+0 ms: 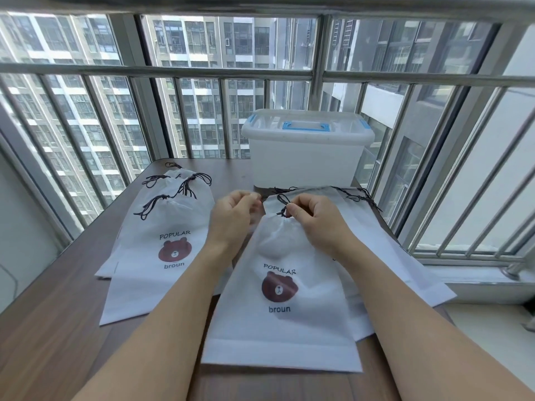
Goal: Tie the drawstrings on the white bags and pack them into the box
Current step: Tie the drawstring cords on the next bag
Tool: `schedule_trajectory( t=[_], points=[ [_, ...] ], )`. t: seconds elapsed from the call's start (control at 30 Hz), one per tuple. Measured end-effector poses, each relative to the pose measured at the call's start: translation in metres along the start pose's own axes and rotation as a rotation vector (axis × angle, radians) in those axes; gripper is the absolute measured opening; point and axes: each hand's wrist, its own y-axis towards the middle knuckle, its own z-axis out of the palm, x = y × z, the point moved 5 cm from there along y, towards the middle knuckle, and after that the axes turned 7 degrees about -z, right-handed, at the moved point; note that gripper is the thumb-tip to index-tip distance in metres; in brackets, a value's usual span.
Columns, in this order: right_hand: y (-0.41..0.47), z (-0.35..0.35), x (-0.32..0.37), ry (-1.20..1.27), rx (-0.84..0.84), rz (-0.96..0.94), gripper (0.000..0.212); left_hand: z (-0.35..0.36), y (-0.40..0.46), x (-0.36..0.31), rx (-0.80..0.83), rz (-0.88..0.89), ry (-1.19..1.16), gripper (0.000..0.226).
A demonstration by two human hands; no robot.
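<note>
A white drawstring bag (278, 308) with a brown bear print lies in front of me, its neck gathered. My right hand (315, 219) pinches the dark drawstring (283, 202) at the cinched neck. My left hand (234, 212) is curled just left of the neck and pinches the other end of the cord. A pile of bags (162, 250) with knotted dark cords lies to the left. More flat bags (385, 250) lie under and right of the front one. The translucent white box (307, 157) with a blue handle stands behind, lid on.
Everything rests on a dark wood table (58, 328). A metal window railing (434, 175) runs close along the far and right edges. A white sill (477, 280) lies to the right.
</note>
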Motion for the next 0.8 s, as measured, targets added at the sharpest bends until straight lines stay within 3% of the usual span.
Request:
schedule_trajectory(
  t=[0.07, 0.13, 0.2, 0.37, 0.6, 0.8],
  points=[
    [-0.001, 0.003, 0.001, -0.017, 0.012, -0.008, 0.023, -0.005, -0.01, -0.02, -0.12, 0.348, 0.149, 0.012],
    [-0.001, 0.007, 0.004, -0.005, 0.029, -0.028, 0.022, 0.004, -0.025, -0.032, -0.088, 0.678, 0.378, 0.013],
    [-0.002, 0.01, 0.007, 0.036, 0.046, -0.051, 0.022, 0.016, -0.029, -0.029, -0.021, 0.78, 0.498, 0.02],
    [0.0, 0.015, 0.008, 0.128, 0.098, -0.083, 0.019, 0.015, -0.021, -0.021, -0.009, 0.721, 0.487, 0.023],
    [-0.001, 0.01, 0.004, 0.106, 0.146, -0.13, 0.017, 0.014, -0.013, -0.013, 0.172, 0.412, 0.329, 0.02],
    [-0.002, 0.008, 0.008, -0.014, 0.113, -0.194, 0.015, 0.015, -0.005, -0.003, 0.161, 0.383, 0.419, 0.008]
  ],
)
